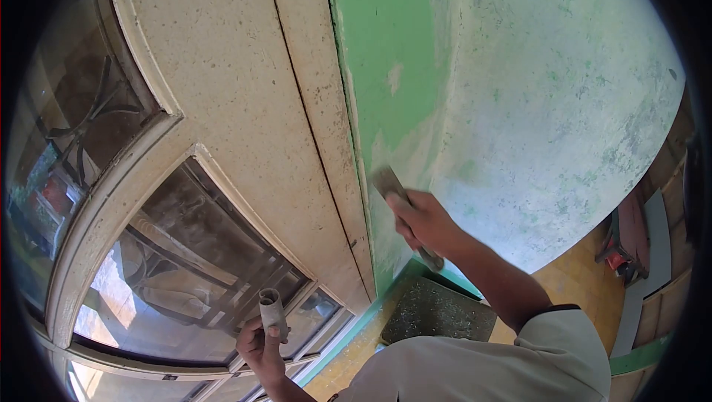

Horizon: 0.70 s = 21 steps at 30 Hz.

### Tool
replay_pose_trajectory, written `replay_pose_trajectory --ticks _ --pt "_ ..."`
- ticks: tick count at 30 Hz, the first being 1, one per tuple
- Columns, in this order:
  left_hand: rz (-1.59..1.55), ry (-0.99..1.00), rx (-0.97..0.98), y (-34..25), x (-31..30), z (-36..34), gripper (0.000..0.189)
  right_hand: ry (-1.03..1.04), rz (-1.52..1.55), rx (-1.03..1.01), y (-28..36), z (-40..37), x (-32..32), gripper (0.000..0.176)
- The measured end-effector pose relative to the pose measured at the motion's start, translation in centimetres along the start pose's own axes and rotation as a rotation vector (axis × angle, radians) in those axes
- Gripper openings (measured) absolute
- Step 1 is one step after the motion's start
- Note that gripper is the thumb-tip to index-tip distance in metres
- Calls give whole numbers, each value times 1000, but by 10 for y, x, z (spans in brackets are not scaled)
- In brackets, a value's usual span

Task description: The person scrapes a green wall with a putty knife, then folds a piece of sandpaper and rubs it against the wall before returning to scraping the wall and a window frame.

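My right hand (423, 220) is closed around a scraper-like hand tool with a flat, worn end (387, 179). That end is at the narrow green strip of wall (389, 68) beside the door frame; whether it touches cannot be made out. The tool's lower end sticks out below my fist. Lower left, my left hand (261, 348) grips a short, pale, hollow tube (272, 311) with its open end up, in front of the glazed door (185, 268). Pale, bare patches show through the green paint.
A broad whitish wall (556, 90) with green flecks fills the right. Below stands a dark, speckled flat-topped object (437, 313) on a yellowish floor (575, 272). A cream wooden frame (237, 68) runs along the left. Reddish and grey items (630, 235) lie far right.
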State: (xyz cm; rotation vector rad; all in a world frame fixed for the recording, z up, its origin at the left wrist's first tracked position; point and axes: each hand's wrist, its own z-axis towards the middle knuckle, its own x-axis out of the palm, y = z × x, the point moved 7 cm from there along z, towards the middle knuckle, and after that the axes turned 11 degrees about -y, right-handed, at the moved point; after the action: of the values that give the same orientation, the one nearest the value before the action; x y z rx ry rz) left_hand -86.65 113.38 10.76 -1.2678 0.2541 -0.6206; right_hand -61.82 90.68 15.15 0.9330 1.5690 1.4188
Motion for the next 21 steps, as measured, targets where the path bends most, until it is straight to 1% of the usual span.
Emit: replay_pose_trajectory --ticks 4,7,9,10,12,13,16,20,21 --pt "18 -16 -31 -4 3 -1 27 21 77 -56 20 5 1 36" --pt "5 2 -27 2 -1 0 27 22 93 -7 5 -15 -8 33" --pt "2 5 -28 3 -2 0 27 -13 50 108 -13 -21 -13 35" --pt "2 7 -32 3 -2 0 27 -13 44 104 -10 -18 -13 35" --pt "4 2 -36 4 -1 -1 27 -24 9 14 7 -5 -5 36" --pt "12 0 -39 3 -2 -1 27 -13 85 -40 20 8 -1 36" --pt "2 15 -61 4 -3 -1 26 -34 150 -27 35 6 1 35" --pt "-13 3 -69 4 -6 -1 25 -28 65 23 7 -12 -6 35" --pt "12 30 -39 5 -7 -1 24 -14 64 75 -2 -14 -5 35"
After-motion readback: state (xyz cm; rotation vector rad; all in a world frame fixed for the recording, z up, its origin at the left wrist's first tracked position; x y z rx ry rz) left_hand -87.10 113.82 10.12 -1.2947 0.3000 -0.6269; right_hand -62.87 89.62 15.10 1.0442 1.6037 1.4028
